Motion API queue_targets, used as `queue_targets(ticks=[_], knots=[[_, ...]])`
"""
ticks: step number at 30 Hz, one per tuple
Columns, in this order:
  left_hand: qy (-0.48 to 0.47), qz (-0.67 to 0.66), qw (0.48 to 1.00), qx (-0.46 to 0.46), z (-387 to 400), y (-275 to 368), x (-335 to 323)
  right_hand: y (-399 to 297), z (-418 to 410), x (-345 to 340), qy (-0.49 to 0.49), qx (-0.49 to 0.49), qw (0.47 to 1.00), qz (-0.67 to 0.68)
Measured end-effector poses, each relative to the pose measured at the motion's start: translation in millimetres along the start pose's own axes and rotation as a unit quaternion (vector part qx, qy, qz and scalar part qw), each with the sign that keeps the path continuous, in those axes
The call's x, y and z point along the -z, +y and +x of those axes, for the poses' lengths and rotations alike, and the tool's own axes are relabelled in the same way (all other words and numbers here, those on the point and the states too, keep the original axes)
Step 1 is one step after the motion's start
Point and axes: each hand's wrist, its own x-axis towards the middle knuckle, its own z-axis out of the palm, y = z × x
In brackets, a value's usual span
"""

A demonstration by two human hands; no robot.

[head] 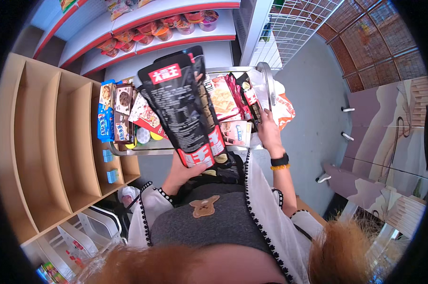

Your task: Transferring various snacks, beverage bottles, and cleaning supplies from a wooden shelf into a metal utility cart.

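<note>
My left hand point(185, 172) grips the lower end of several large black-and-red snack pouches point(176, 106), held upright over a metal-rimmed cart tray point(150, 152). On the tray's right side, my right hand point(269, 133) touches a slimmer black pouch with a red patch point(251, 96); its fingertips are partly hidden, so its hold is unclear. Between the hands lie an orange-and-white snack packet point(223, 99) and a pale pink box point(236, 133). Blue cookie packs point(106, 120) and brown cookie packs point(124, 120) stand at the tray's left end, beside a red-and-white packet point(148, 113).
A wooden shelf unit point(75, 149) stands at the left, with small light-blue blocks point(112, 176). Ahead, white shelves with red edges point(185, 44) hold tubs of food point(162, 32). A white wire rack point(292, 32) rises at the front right; grey floor point(306, 124) lies right of the cart.
</note>
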Motion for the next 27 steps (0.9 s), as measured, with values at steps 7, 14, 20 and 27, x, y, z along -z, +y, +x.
queue_targets(ticks=[7, 14, 20, 27], knots=[[-0.232, 0.145, 0.96, -0.057, 46, -3, -66, -62, -76, 40, -0.094, 0.106, 0.73, 0.669], [-0.39, 0.279, 0.873, 0.091, 90, -23, -86, -41, -65, 52, 0.016, -0.087, 0.757, 0.648], [-0.246, 0.476, 0.844, 0.008, 73, -57, -66, -17, 6, 51, 0.147, -0.028, 0.969, 0.197], [-0.291, 0.358, 0.884, 0.074, 30, -82, 24, 44, 72, -60, -0.05, -0.096, 0.993, 0.043]])
